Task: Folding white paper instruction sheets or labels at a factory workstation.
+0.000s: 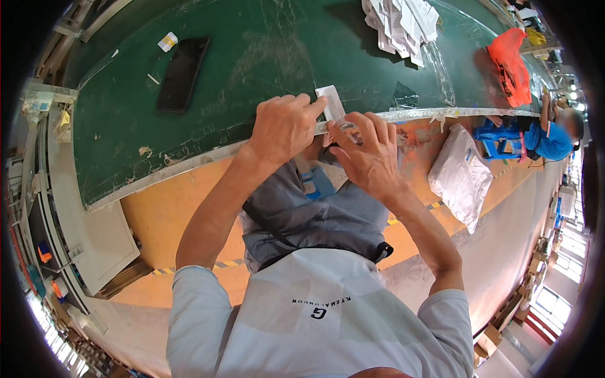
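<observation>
A small, flat white piece (332,103), like folded card or a flattened little box, lies at the near edge of the green table. My left hand (280,129) has its index fingertip on the piece's left side; the other fingers are curled and the thumb is hidden. From the right, my right hand (373,154) reaches to the near end of the piece. Its fingers are bent and apart, with fingertips at that end and the thumb away from them. Whether anything sits under those fingertips is hidden.
On the green table (252,69) are a black phone (183,74), a small white-and-yellow packet (167,42), a pile of white pieces (403,28) and a red plastic bag (512,66). A white sack (462,176) stands right, near a blue stool (498,140) and a person in blue (547,140).
</observation>
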{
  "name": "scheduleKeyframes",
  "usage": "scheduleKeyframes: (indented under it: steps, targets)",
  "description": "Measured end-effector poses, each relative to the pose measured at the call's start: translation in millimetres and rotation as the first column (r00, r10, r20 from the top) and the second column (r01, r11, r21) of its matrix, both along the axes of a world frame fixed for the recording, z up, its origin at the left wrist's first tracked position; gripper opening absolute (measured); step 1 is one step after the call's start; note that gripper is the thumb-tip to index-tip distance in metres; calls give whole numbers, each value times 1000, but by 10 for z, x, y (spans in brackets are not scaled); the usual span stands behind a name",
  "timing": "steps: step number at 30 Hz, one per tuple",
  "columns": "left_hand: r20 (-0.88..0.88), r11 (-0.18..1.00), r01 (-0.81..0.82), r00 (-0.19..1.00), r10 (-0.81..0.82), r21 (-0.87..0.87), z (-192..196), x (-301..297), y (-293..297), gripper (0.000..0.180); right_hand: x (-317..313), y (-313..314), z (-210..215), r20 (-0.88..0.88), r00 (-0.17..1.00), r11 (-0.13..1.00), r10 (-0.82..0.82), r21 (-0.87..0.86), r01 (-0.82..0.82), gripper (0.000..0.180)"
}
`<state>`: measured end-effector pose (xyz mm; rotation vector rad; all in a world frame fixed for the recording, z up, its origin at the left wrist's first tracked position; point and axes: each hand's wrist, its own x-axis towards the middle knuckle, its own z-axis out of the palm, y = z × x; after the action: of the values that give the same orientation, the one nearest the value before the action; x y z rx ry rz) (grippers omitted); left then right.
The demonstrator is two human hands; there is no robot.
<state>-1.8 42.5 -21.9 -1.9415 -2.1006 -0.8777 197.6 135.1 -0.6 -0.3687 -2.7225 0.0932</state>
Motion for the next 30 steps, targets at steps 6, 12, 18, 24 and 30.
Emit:
scheduleKeyframes:
  steps: [6,12,18,24,30]
  targets:
    - [-16,1000,10,1000,-11,-23,69,13,-22,32,163,234,-44,-30,999,997,14,-80,-17,41]
    - [-30,999,21,999,-22,-42,37,-41,-8,30,54,298,55,-80,997,989,-1,-145,-10,41]
    - [-6,995,96,995,-96,36,48,-56,-26,31,-138,342,-38,-92,985,975,143,-158,-157,45]
    - [149,996,80,985,-83,27,49,-73,-1,20,-116,473,-29,-128,958,954,255,-129,-271,29]
    - [323,999,8,946,4,-38,127,-14,33,13,-130,529,16,-117,949,934,294,-175,-311,26]
